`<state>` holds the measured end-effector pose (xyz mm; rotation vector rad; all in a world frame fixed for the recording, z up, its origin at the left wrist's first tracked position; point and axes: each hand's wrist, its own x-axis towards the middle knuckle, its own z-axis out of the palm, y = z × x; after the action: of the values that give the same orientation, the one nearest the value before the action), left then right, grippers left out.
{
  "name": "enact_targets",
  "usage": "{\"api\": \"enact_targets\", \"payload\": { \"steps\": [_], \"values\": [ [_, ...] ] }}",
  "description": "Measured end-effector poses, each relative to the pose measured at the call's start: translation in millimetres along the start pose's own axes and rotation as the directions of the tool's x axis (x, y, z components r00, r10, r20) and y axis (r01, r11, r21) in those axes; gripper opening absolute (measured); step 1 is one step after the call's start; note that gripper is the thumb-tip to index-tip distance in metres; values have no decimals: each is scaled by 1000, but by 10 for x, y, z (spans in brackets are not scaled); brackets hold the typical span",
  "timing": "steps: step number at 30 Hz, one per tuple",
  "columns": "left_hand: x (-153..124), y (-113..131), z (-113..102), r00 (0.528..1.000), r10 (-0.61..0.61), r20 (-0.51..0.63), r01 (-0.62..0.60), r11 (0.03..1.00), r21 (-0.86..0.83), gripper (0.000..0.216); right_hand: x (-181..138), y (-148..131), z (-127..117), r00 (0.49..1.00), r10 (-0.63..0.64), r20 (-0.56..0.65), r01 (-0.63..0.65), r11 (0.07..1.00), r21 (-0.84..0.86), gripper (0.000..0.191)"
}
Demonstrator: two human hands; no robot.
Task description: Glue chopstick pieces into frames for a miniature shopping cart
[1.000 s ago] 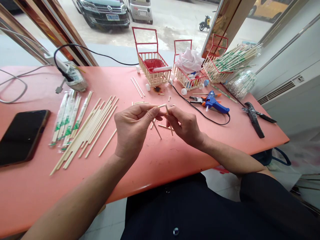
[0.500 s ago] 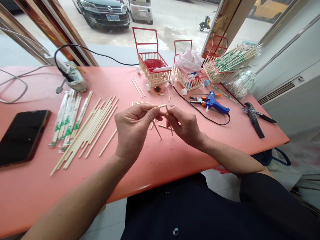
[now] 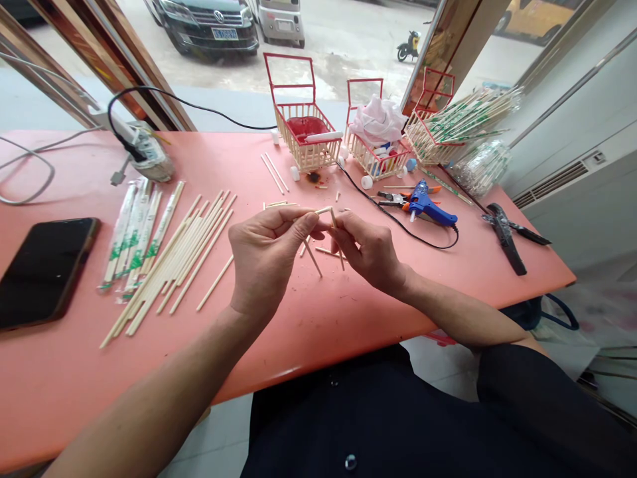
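My left hand (image 3: 271,249) pinches a short wooden stick (image 3: 322,211) between thumb and fingers, and a second stick (image 3: 312,257) slants down below its fingertips. In my right hand (image 3: 368,249) is an upright wooden stick (image 3: 341,259), its top end touching the short stick at a corner. Fingers hide parts of the sticks and where they join. Both hands are held above the pink table (image 3: 318,338). Left of my left hand lies a pile of bare chopsticks (image 3: 184,259).
A blue glue gun (image 3: 428,207) lies right of my hands, beside pliers (image 3: 395,199). Small stick-built carts (image 3: 311,156) stand along the back. Wrapped chopsticks (image 3: 132,232), a phone (image 3: 47,272) and a power strip (image 3: 152,156) are leftward. A black-handled tool (image 3: 507,242) lies far right.
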<state>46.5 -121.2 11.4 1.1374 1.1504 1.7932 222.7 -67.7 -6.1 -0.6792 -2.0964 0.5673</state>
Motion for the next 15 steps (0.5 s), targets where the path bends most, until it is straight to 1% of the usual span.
{"api": "enact_targets", "payload": {
  "steps": [8, 15],
  "values": [
    [7, 1, 6, 1000, 2, -5, -2, 1000, -19, 5, -7, -6, 6, 1000, 14, 7, -14, 1000, -11, 37],
    [6, -2, 3, 1000, 15, 2, -15, 1000, 14, 5, -4, 0, 1, 1000, 7, 7, -7, 1000, -17, 37]
  ]
}}
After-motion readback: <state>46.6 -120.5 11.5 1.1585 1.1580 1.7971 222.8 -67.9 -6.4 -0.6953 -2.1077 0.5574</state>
